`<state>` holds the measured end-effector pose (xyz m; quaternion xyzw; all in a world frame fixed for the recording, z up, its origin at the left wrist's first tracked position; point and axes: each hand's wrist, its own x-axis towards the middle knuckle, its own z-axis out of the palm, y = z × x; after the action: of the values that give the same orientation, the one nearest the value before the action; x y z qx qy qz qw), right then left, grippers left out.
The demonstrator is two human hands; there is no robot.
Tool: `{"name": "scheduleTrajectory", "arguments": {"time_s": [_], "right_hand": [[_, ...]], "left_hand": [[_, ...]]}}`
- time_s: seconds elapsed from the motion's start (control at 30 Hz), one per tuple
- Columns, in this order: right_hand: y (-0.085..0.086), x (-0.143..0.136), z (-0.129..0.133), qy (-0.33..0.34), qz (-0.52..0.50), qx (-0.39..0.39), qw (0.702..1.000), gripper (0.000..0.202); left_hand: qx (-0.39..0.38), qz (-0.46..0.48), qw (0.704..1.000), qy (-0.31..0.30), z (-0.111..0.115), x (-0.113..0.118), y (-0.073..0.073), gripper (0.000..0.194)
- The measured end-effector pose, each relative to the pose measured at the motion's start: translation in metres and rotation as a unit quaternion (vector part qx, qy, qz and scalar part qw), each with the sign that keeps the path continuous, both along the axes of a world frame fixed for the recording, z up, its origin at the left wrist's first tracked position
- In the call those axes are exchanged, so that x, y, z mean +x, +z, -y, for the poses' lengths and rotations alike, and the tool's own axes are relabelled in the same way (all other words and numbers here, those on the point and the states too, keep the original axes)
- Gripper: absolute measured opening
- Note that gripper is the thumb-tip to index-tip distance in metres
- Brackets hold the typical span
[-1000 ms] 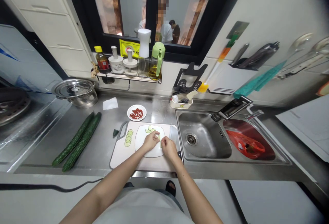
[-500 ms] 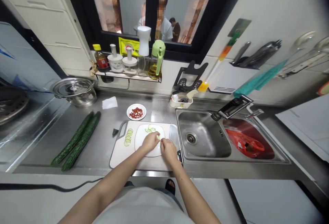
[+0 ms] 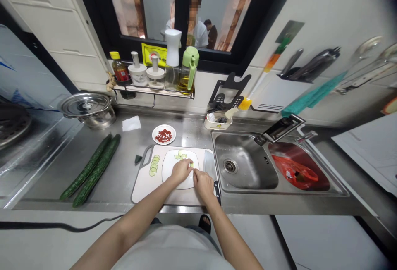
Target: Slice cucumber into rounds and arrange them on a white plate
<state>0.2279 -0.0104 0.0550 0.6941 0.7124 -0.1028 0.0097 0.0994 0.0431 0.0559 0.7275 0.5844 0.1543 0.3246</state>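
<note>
My left hand (image 3: 182,171) is over a white plate (image 3: 169,175), its thumb and fingers pinched on a pale green cucumber slice (image 3: 192,165). Close beside it, my right hand (image 3: 203,182) is closed with its fingertips together at the plate's right edge; what they hold, if anything, is hidden. Several cucumber slices (image 3: 181,154) lie fanned out at the plate's far side. The plate rests on a cutting board (image 3: 142,187), where a row of overlapping cucumber slices (image 3: 154,166) lies to the left. A knife (image 3: 217,191) lies along the board's right side, partly behind my right hand.
Two whole cucumbers (image 3: 96,170) lie left of the board, near a dark green cucumber end (image 3: 138,160). Behind the board is a small dish (image 3: 164,135) of red pieces. A double sink (image 3: 248,164) is on the right, a lidded pot (image 3: 88,111) at the back left.
Both hands stay over the plate almost in place. A bit more of the cucumber slice shows at the left fingertips, and the right fingertips have shifted very slightly.
</note>
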Motion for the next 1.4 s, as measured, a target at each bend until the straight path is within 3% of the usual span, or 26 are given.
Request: {"name": "scheduleTrajectory", "arguments": {"time_s": [1.4], "right_hand": [[-0.0009, -0.0006, 0.0033, -0.017, -0.009, 0.011, 1.0, 0.034]], "left_hand": [[0.007, -0.017, 1.0, 0.001, -0.0033, 0.0025, -0.0072, 0.027]]}}
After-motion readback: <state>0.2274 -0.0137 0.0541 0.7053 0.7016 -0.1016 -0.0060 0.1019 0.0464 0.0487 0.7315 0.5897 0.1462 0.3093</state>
